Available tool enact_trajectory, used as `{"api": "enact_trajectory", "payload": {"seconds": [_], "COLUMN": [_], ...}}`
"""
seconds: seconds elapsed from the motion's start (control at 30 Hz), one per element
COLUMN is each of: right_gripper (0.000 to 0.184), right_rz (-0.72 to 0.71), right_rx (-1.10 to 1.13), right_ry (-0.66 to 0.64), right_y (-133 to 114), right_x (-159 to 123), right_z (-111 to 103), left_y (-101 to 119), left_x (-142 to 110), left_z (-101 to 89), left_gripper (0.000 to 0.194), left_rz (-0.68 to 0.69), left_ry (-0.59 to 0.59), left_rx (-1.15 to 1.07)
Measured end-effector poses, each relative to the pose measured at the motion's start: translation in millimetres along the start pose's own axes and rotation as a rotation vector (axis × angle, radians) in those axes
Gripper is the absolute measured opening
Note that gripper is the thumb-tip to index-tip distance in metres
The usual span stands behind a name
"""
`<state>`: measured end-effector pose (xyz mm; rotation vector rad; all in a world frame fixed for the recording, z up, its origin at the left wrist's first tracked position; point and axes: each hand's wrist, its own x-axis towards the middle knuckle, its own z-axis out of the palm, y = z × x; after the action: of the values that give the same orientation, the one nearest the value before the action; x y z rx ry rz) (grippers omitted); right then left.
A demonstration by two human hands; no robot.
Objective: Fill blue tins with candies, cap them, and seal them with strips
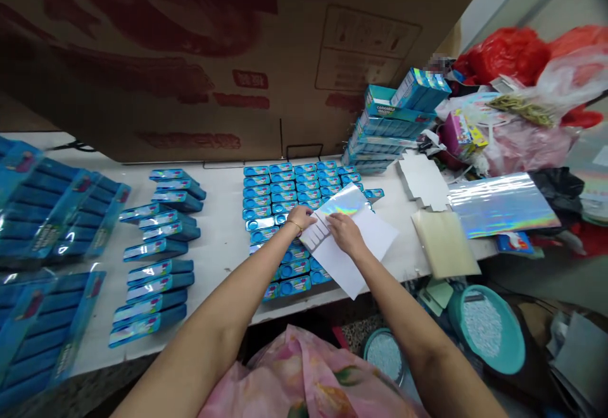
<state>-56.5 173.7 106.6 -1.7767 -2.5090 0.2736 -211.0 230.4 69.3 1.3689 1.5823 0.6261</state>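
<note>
Near the front edge of the white tabletop, the left hand and right hand keep their fingers narrow and low on a white die-cut sheet, pressing or pinching, I cannot tell which, with holographic foil beyond it, over rows of blue tins.

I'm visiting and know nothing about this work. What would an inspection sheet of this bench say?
Surface: white table, holding rows of blue tins.
Work items: white sheet, notched white card, shiny rainbow sheet at the white sheet's far edge.
Hands: left hand on the notched card; right hand flat on the white sheet.
Clutter: stacked blue boxes, red plastic bags.
Cables: black cable at the table's far edge.
Surroundings: large cardboard box behind the table; teal basin of white beads, lower right.
</note>
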Motion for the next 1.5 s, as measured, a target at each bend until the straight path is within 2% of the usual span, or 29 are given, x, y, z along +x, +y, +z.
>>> {"api": "enact_trajectory", "payload": {"seconds": [0.13,0.27,0.37,0.47,0.57,0.7,0.77,0.83,0.9,1.0,1.07,1.13,1.27,1.43,1.5], "right_gripper": [0.033,0.037,0.036,0.033,0.026,0.017,0.013,0.012,0.014,0.017,0.018,0.018,0.019,0.02,0.021], "right_rz": [-0.039,-0.207,-0.296,-0.32,-0.243,-0.094,-0.009,0.1,0.229,0.391,0.435,0.459,0.477,0.382,0.383], "right_rx": [-0.075,-0.15,-0.154,-0.139,-0.086,0.149,0.325,0.528,0.764,1.085,1.205,1.263,1.233,0.949,0.868], "right_ry": [0.102,0.079,0.084,0.089,0.111,0.176,0.18,0.165,0.122,0.055,0.017,-0.033,-0.076,0.021,0.024], "right_y": [13,26,36,41,32,3,-13,-27,-38,-57,-72,-88,-118,-142,-147], "right_x": [19,31,28,19,5,-23,-33,-36,-32,-23,-20,-19,-14,2,7], "right_z": [-10,-13,-7,-6,-24,-71,-88,-92,-84,-59,-42,-28,2,38,47], "left_y": [2,7,9,9,7,4,3,3,0,-9,-20,-33,-64,-97,-107], "left_x": [-6,-12,-17,-21,-18,-10,-15,-30,-54,-97,-120,-134,-142,-136,-131], "left_z": [9.1,9.2,7.5,8.7,12.0,10.8,4.6,-5.7,-18.9,-39.3,-50.3,-59.0,-74.4,-89.7,-92.2], "left_gripper": [0.019,0.018,0.021,0.022,0.015,0.004,0.011,0.018,0.033,0.048,0.048,0.049,0.044,0.041,0.04], "left_rz": [0.067,0.131,0.082,0.019,0.019,0.04,0.061,0.064,0.018,-0.079,-0.121,-0.162,-0.218,-0.242,-0.213], "left_ry": [-0.036,-0.086,-0.151,-0.189,-0.121,0.017,0.104,0.18,0.181,0.038,0.04,0.11,0.281,0.417,0.428], "left_rx": [-0.035,-0.237,-0.383,-0.389,-0.294,-0.23,-0.231,-0.326,-0.528,-0.798,-0.829,-0.816,-0.831,-0.769,-0.732]}}
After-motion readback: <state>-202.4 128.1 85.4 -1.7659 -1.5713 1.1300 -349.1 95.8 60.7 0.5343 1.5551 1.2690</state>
